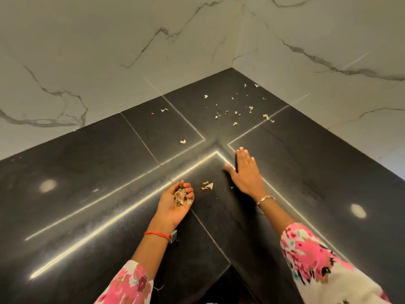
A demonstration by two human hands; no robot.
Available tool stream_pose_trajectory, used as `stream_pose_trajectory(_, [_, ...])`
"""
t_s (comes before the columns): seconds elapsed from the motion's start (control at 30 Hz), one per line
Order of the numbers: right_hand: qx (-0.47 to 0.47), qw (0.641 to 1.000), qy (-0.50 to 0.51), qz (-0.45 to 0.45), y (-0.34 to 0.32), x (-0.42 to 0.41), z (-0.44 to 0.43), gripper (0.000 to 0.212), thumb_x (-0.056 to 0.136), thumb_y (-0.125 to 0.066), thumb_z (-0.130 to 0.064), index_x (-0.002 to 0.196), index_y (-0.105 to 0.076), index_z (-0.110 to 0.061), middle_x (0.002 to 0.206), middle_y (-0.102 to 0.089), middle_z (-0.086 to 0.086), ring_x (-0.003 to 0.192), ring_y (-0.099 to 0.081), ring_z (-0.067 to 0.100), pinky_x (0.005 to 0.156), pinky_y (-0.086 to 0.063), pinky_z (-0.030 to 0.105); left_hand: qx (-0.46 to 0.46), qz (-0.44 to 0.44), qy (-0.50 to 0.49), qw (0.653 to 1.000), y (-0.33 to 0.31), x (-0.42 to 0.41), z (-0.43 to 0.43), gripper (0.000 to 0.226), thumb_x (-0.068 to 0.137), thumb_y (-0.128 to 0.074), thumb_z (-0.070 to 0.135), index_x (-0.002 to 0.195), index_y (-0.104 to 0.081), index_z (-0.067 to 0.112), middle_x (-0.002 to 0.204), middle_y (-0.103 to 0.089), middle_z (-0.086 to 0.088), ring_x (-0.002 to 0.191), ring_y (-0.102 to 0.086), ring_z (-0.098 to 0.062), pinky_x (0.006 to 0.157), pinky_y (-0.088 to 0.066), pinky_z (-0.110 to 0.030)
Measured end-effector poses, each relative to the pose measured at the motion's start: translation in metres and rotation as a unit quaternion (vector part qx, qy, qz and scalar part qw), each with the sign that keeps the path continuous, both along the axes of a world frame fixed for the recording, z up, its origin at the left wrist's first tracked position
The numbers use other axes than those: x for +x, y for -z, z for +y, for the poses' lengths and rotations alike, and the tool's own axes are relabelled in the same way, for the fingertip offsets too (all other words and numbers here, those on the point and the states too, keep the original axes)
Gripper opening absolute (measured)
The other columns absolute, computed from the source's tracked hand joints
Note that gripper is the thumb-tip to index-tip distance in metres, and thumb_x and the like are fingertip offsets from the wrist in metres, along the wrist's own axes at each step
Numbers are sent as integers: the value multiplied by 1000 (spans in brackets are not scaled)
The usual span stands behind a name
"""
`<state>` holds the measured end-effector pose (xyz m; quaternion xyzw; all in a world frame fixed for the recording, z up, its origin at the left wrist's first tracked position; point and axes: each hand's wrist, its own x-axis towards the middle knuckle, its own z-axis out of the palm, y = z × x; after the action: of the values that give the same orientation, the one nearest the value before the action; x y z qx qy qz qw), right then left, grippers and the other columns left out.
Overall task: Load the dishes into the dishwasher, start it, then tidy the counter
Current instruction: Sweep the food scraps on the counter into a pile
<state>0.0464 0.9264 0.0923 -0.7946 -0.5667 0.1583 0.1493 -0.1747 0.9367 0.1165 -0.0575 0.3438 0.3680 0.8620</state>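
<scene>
A person's two hands work over a glossy black stone corner counter (109,172) backed by white marble walls (109,51). The left hand (175,202), palm up with fingers curled, cups a pile of dried petal and leaf scraps (180,197). The right hand (245,172) lies flat, fingers straight. Loose scraps (235,110) lie scattered near the far corner, and a few more (207,185) between the hands.

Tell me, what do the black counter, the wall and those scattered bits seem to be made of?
Counter: likely polished black stone, maybe granite; glossy, mirrors lamps, faintly speckled, thin seams. Wall: white marble or marble-look tile; grey veins, soft sheen. Scraps: seemingly dried leaf or petal bits; pale green and pink, curled.
</scene>
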Motion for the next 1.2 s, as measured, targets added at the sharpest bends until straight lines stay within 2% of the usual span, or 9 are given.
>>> stream_pose_trajectory(0.3, [86, 971, -225, 7, 3, -79, -33, 46, 98, -42, -33, 142, -38, -18, 153, -28, -4, 143, -20, 7, 117, -6, 20, 29, 25, 6, 999, -11, -1, -6, 26, 97, -35, 14, 75, -48, 10, 58, -50, -2, 53, -44, -9, 46, -40, -17])
stream_pose_trajectory(0.53, [145, 957, -226, -110, 2, -49, -76, 29, 89, -54, -18, 114, -67, -12, 122, -65, 4, 116, -60, 19, 97, -49, 34, 43, 0, 22, 999, -17, -1, -16, 26, 96, -32, 13, 74, -46, 11, 55, -50, -1, 44, -47, -9, 43, -39, -15])
stream_pose_trajectory(0.63, [144, 968, -177, -103, 8, -45, -97, 37, 80, -68, -3, 117, -64, -7, 126, -61, 7, 118, -58, 22, 92, -52, 38, 43, -6, 34, 998, -20, -1, -25, 26, 97, -33, 13, 74, -45, 11, 55, -51, -1, 44, -48, -10, 43, -40, -15])
stream_pose_trajectory(0.77, [138, 980, -116, -81, 9, -53, -117, 45, 80, -56, 13, 123, -59, 0, 132, -55, 12, 125, -52, 24, 107, -35, 32, 40, -5, 54, 998, -21, -2, -36, 26, 98, -32, 14, 76, -46, 11, 56, -51, -2, 48, -47, -10, 44, -41, -18])
stream_pose_trajectory(0.87, [149, 979, -88, -108, 1, -69, -121, 29, 63, -71, 15, 87, -70, -2, 93, -69, 11, 86, -68, 28, 74, -55, 26, 35, -2, 57, 998, -24, -6, -45, 28, 99, -32, 15, 76, -47, 11, 59, -50, -2, 55, -43, -10, 44, -41, -18])
stream_pose_trajectory(0.97, [118, 981, -83, -133, -5, -77, -116, 25, 59, -75, 12, 66, -65, -10, 72, -61, 3, 67, -61, 17, 56, -44, 17, 35, -1, 57, 998, -26, -11, -50, 27, 98, -33, 14, 77, -48, 10, 59, -50, -2, 57, -43, -10, 43, -42, -16])
stream_pose_trajectory(1.07, [133, 991, 11, 4, -20, -77, -102, 13, 79, -61, 8, 78, -70, 0, 82, -66, 12, 77, -62, 21, 65, -42, 12, 31, 1, 58, 998, -27, -15, -54, 28, 98, -33, 14, 78, -52, 8, 57, -55, -3, 50, -51, -11, 43, -44, -16])
stream_pose_trajectory(1.13, [177, 966, 110, 156, -42, -85, -95, 12, 81, -62, 4, 86, -73, 0, 84, -70, 12, 70, -60, 10, 63, -41, 3, 27, 15, 48, 998, -26, -14, -57, 31, 98, -33, 15, 78, -56, 7, 58, -60, -5, 51, -58, -14, 46, -49, -18])
stream_pose_trajectory(1.2, [220, 947, 89, 218, -67, -106, -95, 13, 77, -67, 3, 86, -75, -3, 82, -72, 8, 64, -59, -2, 65, -44, 3, 25, 19, 40, 999, -25, -10, -61, 33, 99, -33, 15, 80, -58, 4, 59, -65, -8, 51, -65, -17, 50, -53, -21])
